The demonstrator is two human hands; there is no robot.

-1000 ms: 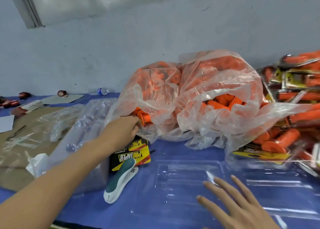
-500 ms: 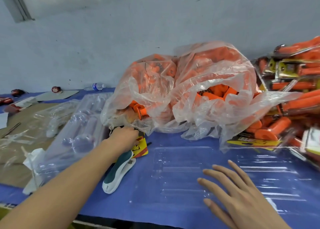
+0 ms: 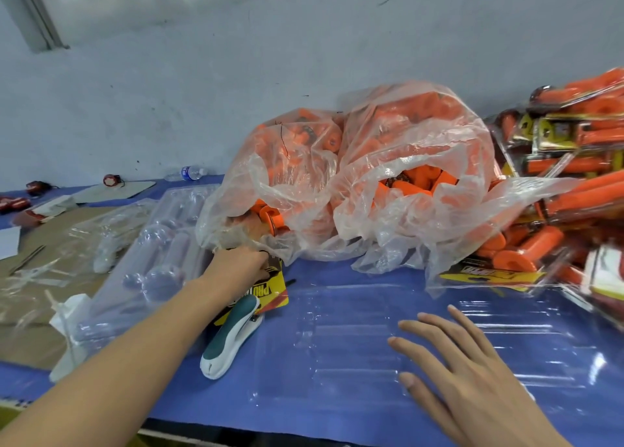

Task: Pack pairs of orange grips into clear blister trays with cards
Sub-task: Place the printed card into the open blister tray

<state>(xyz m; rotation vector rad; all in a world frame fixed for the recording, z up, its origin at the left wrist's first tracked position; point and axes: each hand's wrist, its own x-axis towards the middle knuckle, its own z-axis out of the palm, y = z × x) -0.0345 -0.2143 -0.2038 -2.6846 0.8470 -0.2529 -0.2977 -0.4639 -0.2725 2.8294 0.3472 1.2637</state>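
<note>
Left grip (image 3: pixel 241 264), i.e. the left hand, is at the bag's lower edge with fingers curled onto the top edge of the printed card (image 3: pixel 273 294). Reads as a pinch, though the fingertips are partly hidden. Right grip (image 3: pixel 472 362) has straight, spread fingers and holds nothing, flat over the clear blister tray (image 3: pixel 337 331); can't confirm contact. Step in hand, my read: pull one card for that tray. The stapler (image 3: pixel 233 338) has its nose lying on the card's lower end, so lift the card's top edge and slide it out sideways rather than dragging the stapler along. Peel a single card if it's a stack; glossy stock tends to stick together. Right grip should press the tray down, since thin vacuum-formed plastic skates on the smooth blue bench (image 3: pixel 320 277) cover. The card is yellow/black, stiff and flat. The tray is transparent and shallow, with ribbed rectangular pockets, and is hard to see against the blue. The orange grips (image 3: pixel 415 183) are well apart from the tray, piled in a crinkly translucent plastic bag (image 3: pixel 371 142) behind it: tubular, flanged ends, matte rubbery look. Nested spare trays (image 3: pixel 162 244) sit left of the bag, and finished packs (image 3: pixel 574 142) are heaped at right.
</note>
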